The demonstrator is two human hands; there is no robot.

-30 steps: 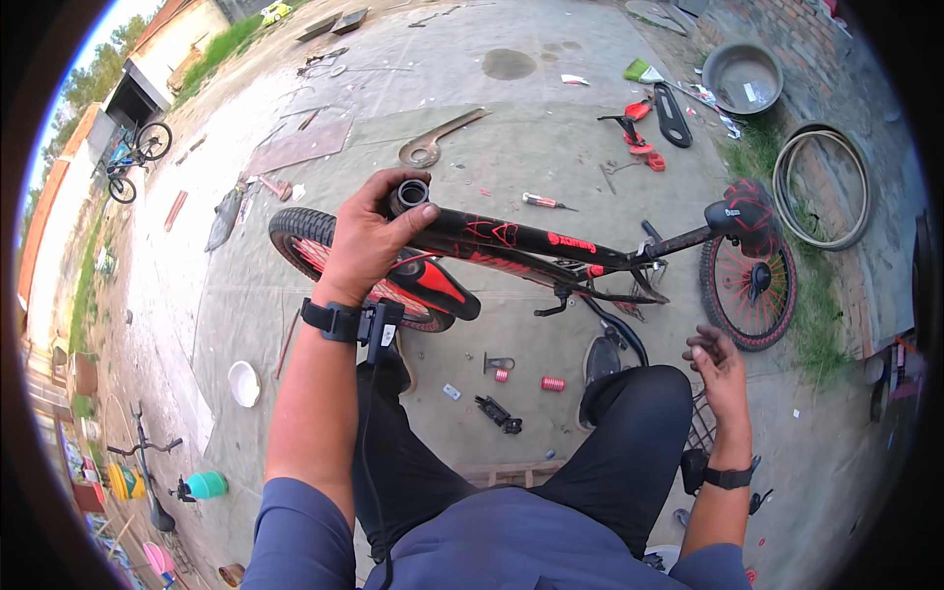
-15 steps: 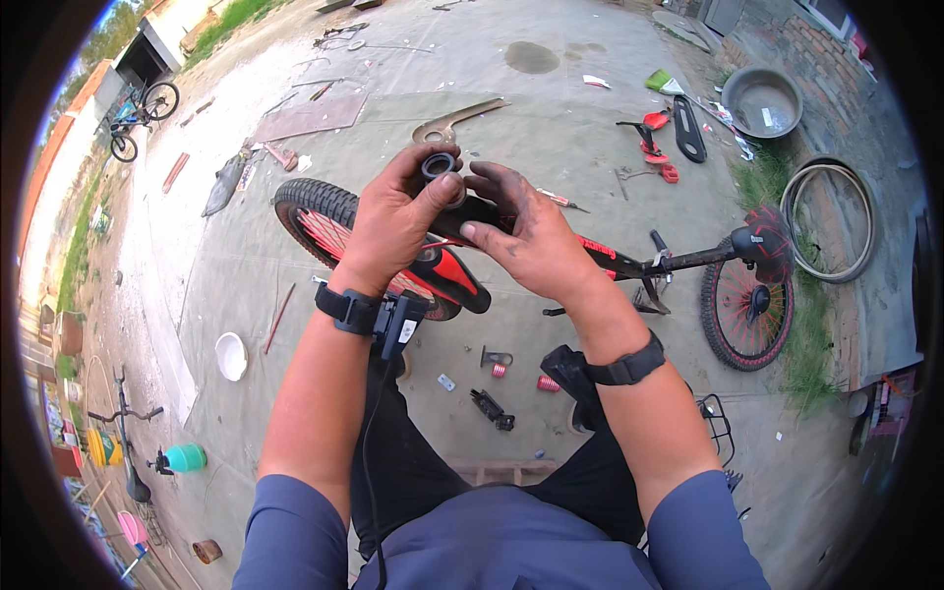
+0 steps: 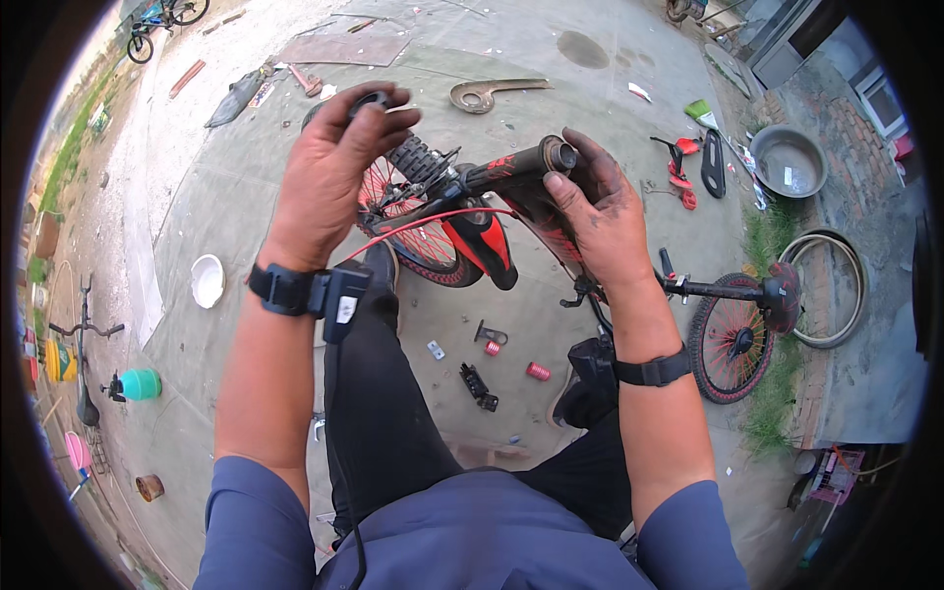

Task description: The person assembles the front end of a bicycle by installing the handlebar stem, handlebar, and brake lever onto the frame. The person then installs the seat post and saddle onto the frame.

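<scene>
My left hand (image 3: pixel 320 182) is raised at upper left, pinching a small dark ring (image 3: pixel 372 101) between thumb and fingers. My right hand (image 3: pixel 608 221) grips the end of a black-and-red bicycle frame (image 3: pixel 506 172), its thumb against the open round tube end (image 3: pixel 559 154) and its fingers behind. The ring is well apart from that tube. A red cable (image 3: pixel 433 218) curves below it. Past the frame, the knobbly front wheel (image 3: pixel 418 162) with red spokes is partly hidden by my left hand. The saddle (image 3: pixel 782 295) and rear wheel (image 3: pixel 736 339) lie off to the right.
Between my feet lie a black part (image 3: pixel 478 386), a red ribbed cylinder (image 3: pixel 538 371) and a small bracket (image 3: pixel 487 332). A flat metal piece (image 3: pixel 477 96) lies beyond the frame. A white bowl (image 3: pixel 207 282) stands left; a grey basin (image 3: pixel 790 162) and tyres (image 3: pixel 836 329) are right.
My hands have come apart: the left has moved left and up with the ring. My right hand is now on the tube end, which shows plainly. The whole view has shifted.
</scene>
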